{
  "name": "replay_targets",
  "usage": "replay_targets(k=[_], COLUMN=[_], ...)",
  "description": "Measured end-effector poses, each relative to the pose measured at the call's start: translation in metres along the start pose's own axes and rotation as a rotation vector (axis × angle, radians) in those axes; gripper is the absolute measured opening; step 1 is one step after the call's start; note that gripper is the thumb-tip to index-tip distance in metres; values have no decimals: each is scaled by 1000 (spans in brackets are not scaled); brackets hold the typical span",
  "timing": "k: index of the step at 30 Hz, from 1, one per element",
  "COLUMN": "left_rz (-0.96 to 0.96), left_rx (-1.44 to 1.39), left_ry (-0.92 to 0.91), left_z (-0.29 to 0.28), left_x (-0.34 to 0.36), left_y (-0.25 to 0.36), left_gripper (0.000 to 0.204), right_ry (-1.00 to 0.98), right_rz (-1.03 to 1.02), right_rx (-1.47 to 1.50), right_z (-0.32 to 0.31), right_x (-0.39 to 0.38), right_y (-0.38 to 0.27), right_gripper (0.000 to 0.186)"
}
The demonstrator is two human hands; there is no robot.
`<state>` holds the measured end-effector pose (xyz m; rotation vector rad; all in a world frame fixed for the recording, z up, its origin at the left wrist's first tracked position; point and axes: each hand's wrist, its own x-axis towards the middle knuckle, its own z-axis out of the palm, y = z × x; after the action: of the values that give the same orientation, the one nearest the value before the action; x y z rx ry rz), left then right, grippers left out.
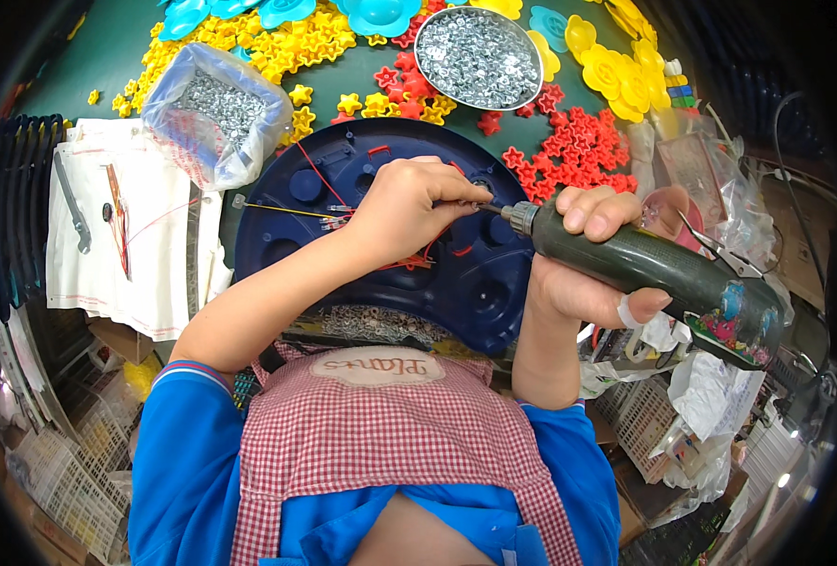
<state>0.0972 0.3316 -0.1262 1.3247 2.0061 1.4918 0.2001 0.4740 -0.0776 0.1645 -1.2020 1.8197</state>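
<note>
My right hand (574,283) grips a dark electric screwdriver (659,274), which points left with its bit over a dark blue moulded plastic base (296,245). A small white wrap is round a digit of that hand. My left hand (409,208) pinches at the bit's tip (492,206); what is between its fingers is too small to make out. Red and yellow wires (277,208) with small connectors (333,221) lie on the base beside and partly under that hand.
A bowl of metal pieces (479,57) and a bagged tub of them (220,108) stand behind, among red (579,141), yellow (626,75) and cyan (381,14) plastic shapes. A white cloth with tools (145,264) lies left. Bags and scissors (720,241) are right; crates (69,472) are below.
</note>
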Motion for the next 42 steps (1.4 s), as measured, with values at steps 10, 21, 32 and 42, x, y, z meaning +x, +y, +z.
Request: replay_targets(k=[10,21,32,42], left_rz=[208,221,170,232], left_rx=[487,444,408,423], left_ry=[-33,-34,-13,-23], left_z=[-3,10,2,8], left_x=[1,-10,-5,-9], left_y=[4,-6,3,4], left_gripper=[25,22,15,17], right_ry=[-18,18,-194,-280], right_rz=[29,85,106,89], right_rx=[-319,-355,-27,-22], right_z=[-9,-16,-9,6], right_x=[2,-3,10,3], right_y=[-3,17,-7,-9], right_gripper=[92,87,95,95])
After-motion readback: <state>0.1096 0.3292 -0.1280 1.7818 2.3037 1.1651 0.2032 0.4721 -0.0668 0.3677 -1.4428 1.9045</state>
